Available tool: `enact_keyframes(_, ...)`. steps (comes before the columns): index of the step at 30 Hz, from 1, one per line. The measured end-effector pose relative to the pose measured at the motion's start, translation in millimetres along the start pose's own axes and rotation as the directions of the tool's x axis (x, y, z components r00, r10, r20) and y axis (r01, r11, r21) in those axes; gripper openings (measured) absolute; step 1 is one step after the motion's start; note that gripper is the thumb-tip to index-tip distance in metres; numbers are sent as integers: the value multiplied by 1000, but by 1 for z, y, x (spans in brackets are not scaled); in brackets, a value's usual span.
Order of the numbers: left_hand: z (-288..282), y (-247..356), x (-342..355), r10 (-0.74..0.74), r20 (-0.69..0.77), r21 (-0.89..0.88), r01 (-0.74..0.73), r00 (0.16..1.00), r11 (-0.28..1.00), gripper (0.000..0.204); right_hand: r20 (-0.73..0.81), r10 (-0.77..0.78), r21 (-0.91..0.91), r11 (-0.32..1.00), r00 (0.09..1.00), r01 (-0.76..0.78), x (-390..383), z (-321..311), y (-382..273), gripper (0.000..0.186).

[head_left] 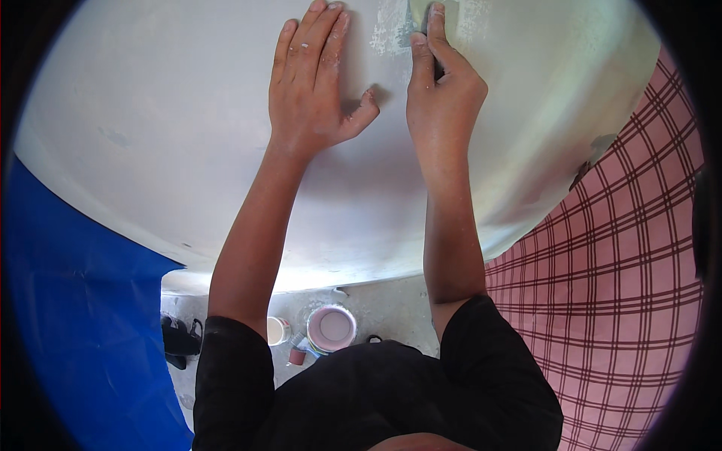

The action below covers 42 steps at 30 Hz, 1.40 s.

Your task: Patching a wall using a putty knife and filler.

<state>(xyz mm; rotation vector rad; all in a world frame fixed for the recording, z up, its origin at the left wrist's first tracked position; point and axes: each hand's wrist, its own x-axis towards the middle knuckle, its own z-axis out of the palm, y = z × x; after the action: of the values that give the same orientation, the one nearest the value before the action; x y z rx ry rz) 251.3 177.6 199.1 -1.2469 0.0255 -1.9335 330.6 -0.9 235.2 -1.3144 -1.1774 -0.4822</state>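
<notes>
A large pale grey-white curved panel (150, 113) fills the upper view. My left hand (312, 90) lies open on it, fingers extended and thumb out to the side, with white residue on the skin. To its right, my right hand (444, 98) pinches a small flat pale-green scraper or pad (417, 16) against the panel; most of this piece is hidden by my fingers. A rough patch of white compound (389, 26) shows on the panel beside it.
A blue sheet (83, 301) hangs at left, a pink checked cloth (602, 301) at right. Below the panel, on the grey floor (398, 316), are a pinkish-white bucket (332, 327), a smaller pale container (275, 331), a red cup (296, 356) and black items (180, 338).
</notes>
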Motion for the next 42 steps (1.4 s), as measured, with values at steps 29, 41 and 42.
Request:
enact_keyframes(29, -24, 46, 66, -210, 627, -21, 286, 750, 958, 86, 8, 5, 91, 996, 1000, -5, 24, -36, 21, 41)
enact_keyframes(41, -16, 54, 72, -192, 594, 0, 238, 782, 971, 85, -11, -112, 148, 983, 994, 112, 42, -44, 39, 37)
enact_keyframes(42, -14, 55, 73, -205, 582, -6, 257, 787, 966, 84, -10, -115, 150, 982, 993, 115, 42, -46, 39, 37)
